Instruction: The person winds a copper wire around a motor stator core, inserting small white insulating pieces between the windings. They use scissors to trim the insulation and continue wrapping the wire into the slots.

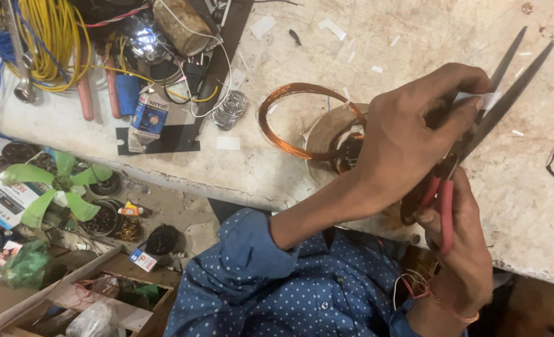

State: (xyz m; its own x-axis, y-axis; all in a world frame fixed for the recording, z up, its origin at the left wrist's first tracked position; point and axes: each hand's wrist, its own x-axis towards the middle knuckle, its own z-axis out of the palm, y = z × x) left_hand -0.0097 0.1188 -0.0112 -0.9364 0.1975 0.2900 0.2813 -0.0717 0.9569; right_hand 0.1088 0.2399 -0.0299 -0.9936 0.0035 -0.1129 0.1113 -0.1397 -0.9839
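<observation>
My right hand (461,249) grips the red handles of a pair of scissors (507,93), whose long dark blades are parted and point up to the right. My left hand (414,134) pinches a small white strip of paper (486,100) between thumb and fingers, holding it between the blades. Just left of that hand, a coil of copper wire (283,118) lies on the worn stone worktop (526,187), partly over a round metal part (323,134). My blue dotted sleeve covers the left forearm.
Yellow wire bundle (52,37), red-handled tools (86,93), a small steel spring (230,109) and a little box (149,118) clutter the bench's left end. White paper scraps (333,28) are scattered about. Below the edge sit a green fan blade (55,187) and wooden crates (96,293).
</observation>
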